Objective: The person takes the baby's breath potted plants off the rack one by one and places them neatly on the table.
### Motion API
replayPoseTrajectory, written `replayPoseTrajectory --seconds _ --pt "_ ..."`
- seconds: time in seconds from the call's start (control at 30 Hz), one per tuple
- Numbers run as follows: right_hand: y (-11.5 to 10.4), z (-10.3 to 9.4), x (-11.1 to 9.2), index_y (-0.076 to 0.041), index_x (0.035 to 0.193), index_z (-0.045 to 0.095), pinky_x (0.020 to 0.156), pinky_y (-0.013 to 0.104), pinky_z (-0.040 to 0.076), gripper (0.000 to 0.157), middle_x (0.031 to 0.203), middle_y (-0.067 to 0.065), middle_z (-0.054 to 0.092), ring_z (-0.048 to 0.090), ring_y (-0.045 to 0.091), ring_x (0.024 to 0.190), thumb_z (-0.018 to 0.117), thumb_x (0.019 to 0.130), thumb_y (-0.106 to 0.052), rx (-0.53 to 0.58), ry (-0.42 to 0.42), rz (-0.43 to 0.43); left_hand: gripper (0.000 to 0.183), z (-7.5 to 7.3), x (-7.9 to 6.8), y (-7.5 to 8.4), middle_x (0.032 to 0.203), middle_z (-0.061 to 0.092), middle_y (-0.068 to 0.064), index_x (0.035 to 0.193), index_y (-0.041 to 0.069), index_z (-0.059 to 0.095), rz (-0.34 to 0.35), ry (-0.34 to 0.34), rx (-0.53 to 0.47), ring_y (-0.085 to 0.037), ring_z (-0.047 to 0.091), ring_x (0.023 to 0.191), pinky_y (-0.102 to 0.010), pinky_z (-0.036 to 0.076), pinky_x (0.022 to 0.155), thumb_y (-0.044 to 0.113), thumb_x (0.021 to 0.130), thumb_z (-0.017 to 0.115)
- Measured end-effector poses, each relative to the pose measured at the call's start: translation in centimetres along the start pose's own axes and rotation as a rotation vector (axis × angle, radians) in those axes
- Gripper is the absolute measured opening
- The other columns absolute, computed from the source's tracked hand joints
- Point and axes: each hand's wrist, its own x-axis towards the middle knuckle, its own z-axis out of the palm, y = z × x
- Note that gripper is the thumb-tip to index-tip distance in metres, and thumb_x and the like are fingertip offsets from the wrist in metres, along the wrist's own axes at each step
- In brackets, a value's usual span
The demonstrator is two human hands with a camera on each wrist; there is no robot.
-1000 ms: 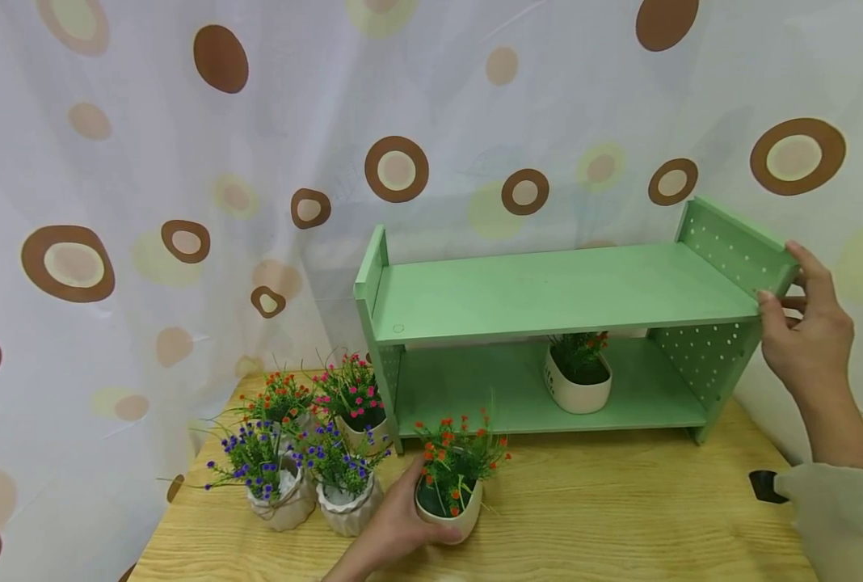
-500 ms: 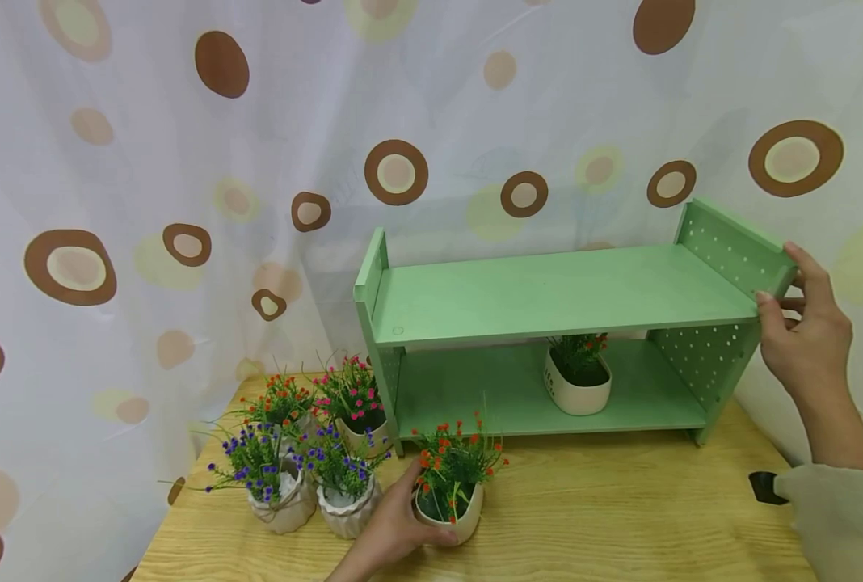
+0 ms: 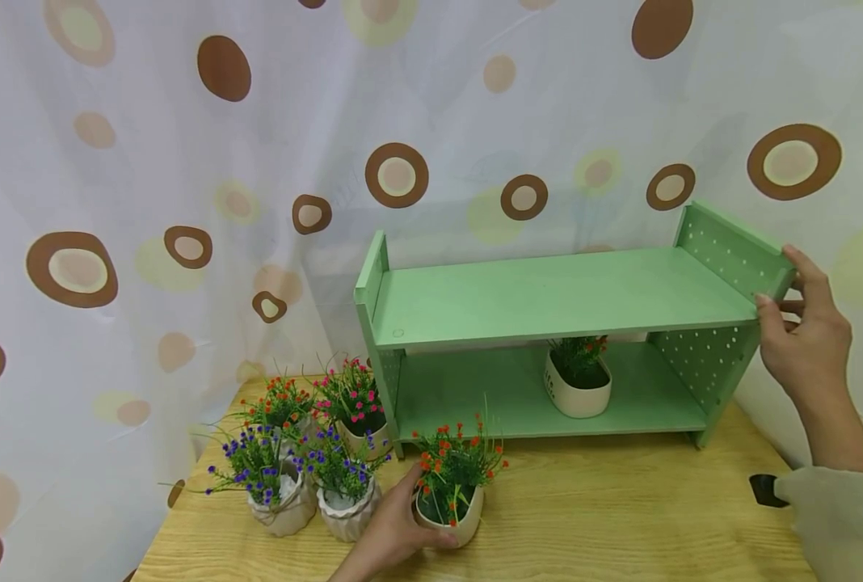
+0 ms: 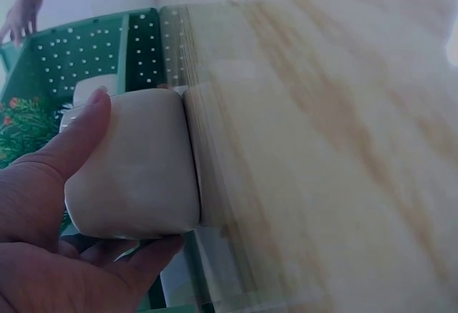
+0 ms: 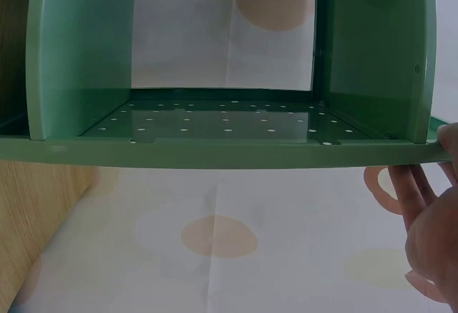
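Observation:
In the head view my left hand grips a cream flower pot with red-orange flowers, on the table before the shelf. The left wrist view shows thumb and fingers round the smooth white pot. My right hand holds the upper right side panel of a green two-tier shelf, thumb on its front edge. The right wrist view has those fingers behind the panel edge. A second cream pot with red flowers stands on the lower tier, its top partly hidden by the upper board.
Left of the shelf stand two pots with purple flowers, one whitish pot and one ribbed pot. Behind them are red-orange flowers and a pot with pink flowers. A spotted curtain hangs behind the wooden table.
The head view has shifted slightly, so the scene sits a little lower. Both hands keep their holds, and the pot in my left hand has barely moved.

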Motion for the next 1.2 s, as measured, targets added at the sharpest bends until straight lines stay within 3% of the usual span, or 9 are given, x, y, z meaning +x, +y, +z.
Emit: replayPoseTrajectory --seconds 0.63,0.8,0.9,1.03,1.1,1.2 --pt "0.1 0.1 0.0 -0.045 0.162 0.026 0.084 -0.004 0.034 0.062 0.157 0.018 0.047 0.032 -0.024 0.095 0.048 0.108 -0.025 0.006 0.010 0.000 0.122 -0.2 0.0 -0.3 0.161 0.034 -0.032 0.160 -0.007 0.025 -0.016 -0.040 -0.014 -0.053 0.035 0.147 -0.068 0.033 0.118 0.033 0.070 0.098" --pt "0.1 0.0 0.0 -0.043 0.162 0.027 0.083 -0.005 0.033 0.061 0.156 0.018 0.048 0.037 -0.021 0.100 0.048 0.108 -0.024 -0.001 0.012 -0.003 0.122 -0.2 0.0 -0.1 0.162 0.034 -0.031 0.160 -0.006 0.025 -0.013 -0.042 -0.015 -0.053 0.034 0.148 -0.068 0.032 0.118 0.032 0.070 0.098" --pt "0.1 -0.1 0.0 -0.041 0.163 0.028 0.084 -0.004 0.033 0.061 0.157 0.018 0.048 0.051 -0.006 0.112 0.049 0.108 -0.023 -0.008 0.014 -0.002 0.121 -0.1 0.1 -0.1 0.162 0.036 -0.028 0.161 -0.002 0.026 0.004 -0.042 -0.015 -0.050 0.036 0.148 -0.068 0.032 0.118 0.033 0.070 0.098" --pt "0.2 -0.1 -0.1 -0.044 0.162 0.028 0.084 -0.004 0.034 0.061 0.157 0.018 0.047 0.050 -0.008 0.111 0.049 0.108 -0.024 -0.004 0.014 0.002 0.124 -0.1 0.1 0.0 0.164 0.033 -0.027 0.162 0.001 0.024 0.025 -0.039 -0.016 -0.051 0.035 0.148 -0.069 0.031 0.118 0.034 0.069 0.098" --pt "0.1 -0.1 -0.1 -0.047 0.161 0.027 0.080 -0.004 0.033 0.062 0.157 0.019 0.048 0.038 -0.022 0.099 0.049 0.108 -0.025 0.008 0.013 -0.007 0.127 -0.2 0.0 0.7 0.165 0.030 -0.028 0.164 0.002 0.021 0.016 -0.028 -0.009 -0.053 0.034 0.147 -0.070 0.034 0.116 0.034 0.068 0.098" --pt "0.1 -0.1 0.0 -0.046 0.162 0.026 0.074 -0.005 0.030 0.063 0.155 0.021 0.048 0.031 -0.026 0.092 0.049 0.108 -0.024 0.024 0.010 -0.026 0.130 -0.9 -0.1 2.4 0.169 0.023 -0.025 0.167 0.012 0.012 0.045 -0.010 0.002 -0.054 0.034 0.147 -0.068 0.042 0.111 0.027 0.070 0.098"
